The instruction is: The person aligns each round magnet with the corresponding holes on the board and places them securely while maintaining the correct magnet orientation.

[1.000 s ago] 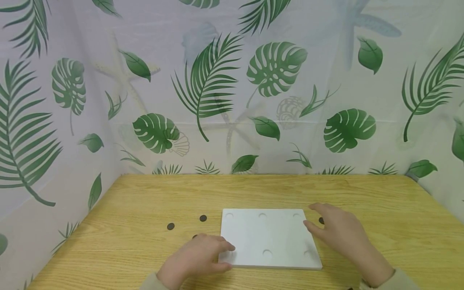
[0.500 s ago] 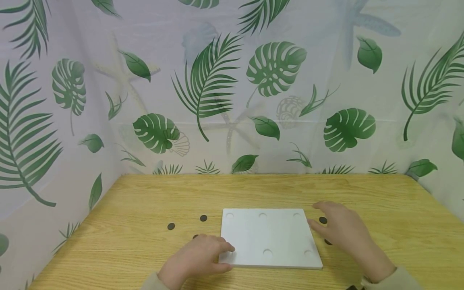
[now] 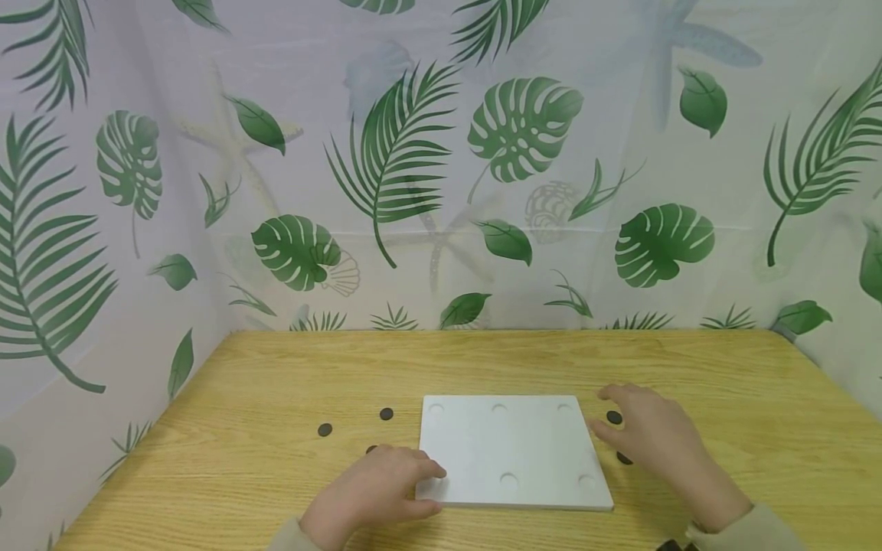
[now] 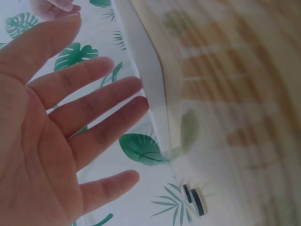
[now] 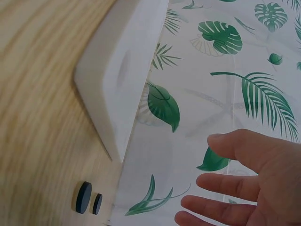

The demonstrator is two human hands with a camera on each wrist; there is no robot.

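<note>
Flanking the white board (image 3: 513,451), lower centre | our left hand (image 3: 379,484) and right hand (image 3: 658,436) wide, unladen | dark discs (image 3: 325,430) either side, we judge, for easy reach

Soft, even light reached the table (image 3: 517,356) in the head view, and the cloth (image 3: 289,46) turned faintly mauve above its far left corner. Both wrist views were dimmer and greyer; in the left one, the table smeared into blur, hazily reflecting the left hand (image 4: 51,134).
</note>
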